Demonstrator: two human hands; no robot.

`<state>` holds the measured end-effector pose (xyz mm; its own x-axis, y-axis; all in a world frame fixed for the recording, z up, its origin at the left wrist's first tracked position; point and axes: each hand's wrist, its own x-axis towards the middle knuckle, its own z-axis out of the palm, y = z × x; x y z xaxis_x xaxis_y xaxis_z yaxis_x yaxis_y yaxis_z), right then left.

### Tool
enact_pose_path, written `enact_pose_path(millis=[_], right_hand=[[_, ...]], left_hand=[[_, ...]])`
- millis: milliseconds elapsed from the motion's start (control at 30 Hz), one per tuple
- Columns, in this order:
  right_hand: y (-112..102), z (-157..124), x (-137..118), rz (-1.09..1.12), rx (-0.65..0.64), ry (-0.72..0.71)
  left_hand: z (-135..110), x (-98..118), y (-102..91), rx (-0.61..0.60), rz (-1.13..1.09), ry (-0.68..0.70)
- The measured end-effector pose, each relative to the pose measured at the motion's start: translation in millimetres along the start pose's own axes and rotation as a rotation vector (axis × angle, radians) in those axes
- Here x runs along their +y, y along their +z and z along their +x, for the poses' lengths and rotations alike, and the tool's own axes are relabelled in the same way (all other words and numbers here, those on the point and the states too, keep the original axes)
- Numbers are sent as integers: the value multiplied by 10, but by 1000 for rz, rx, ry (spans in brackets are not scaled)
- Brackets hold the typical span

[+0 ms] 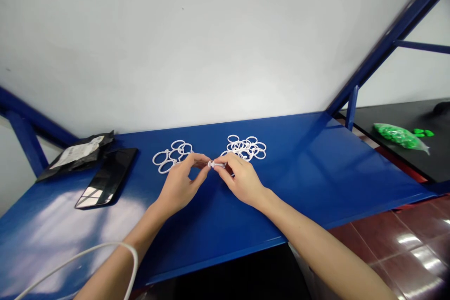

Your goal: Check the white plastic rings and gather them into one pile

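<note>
Between my two hands, above the middle of the blue table, is a white plastic ring [212, 164] seen nearly edge-on, with small knobs at its end. My left hand [183, 180] pinches it from the left with thumb and fingertips. From the other side, the thumb and fingers of my right hand [242, 179] are closed on it too. Several white rings [176, 151] lie loosely linked or overlapping behind my left hand. A denser pile of white rings [248, 146] sits behind my right hand, which hides part of it.
The blue table [302, 168] meets a white wall [197, 47]. To the left lie a black phone-like slab [108, 178] and a black labelled packet [79, 154]. A white cable [105, 245] crosses my left forearm. A bag of green pieces [399, 136] rests on a dark table at right.
</note>
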<state>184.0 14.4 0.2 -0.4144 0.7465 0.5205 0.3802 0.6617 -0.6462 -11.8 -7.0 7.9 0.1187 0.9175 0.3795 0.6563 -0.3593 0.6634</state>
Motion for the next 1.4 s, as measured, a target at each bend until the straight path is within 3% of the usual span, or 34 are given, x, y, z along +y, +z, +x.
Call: enact_pose_path(millis=[267,500,700,967,1033,1167,1267,1400], right_hand=[[10,-16,35,-61,-14,-62],[46,-66,38,-185,-83,-93],[32,-104,-31,-257,-93,-94],[69,-28,28,-453,-163,2],[67,-9,54,-489,-162,33],[16,33,104,-570,-133,128],[-34,65,126,-624,-113,191],[-64,78,115,-633,-106,218]], left_hand=[[1,-11,7,6,22,97],[-44,-5,92,31,110,103],[-98,-31,129,87,195,223],[31,-254,117,-2,381,344],[94,-353,59,46,483,320],[182,-586,-106,137,663,130],[197,-692,-167,92,750,46],[189,-687,-129,46,772,43]])
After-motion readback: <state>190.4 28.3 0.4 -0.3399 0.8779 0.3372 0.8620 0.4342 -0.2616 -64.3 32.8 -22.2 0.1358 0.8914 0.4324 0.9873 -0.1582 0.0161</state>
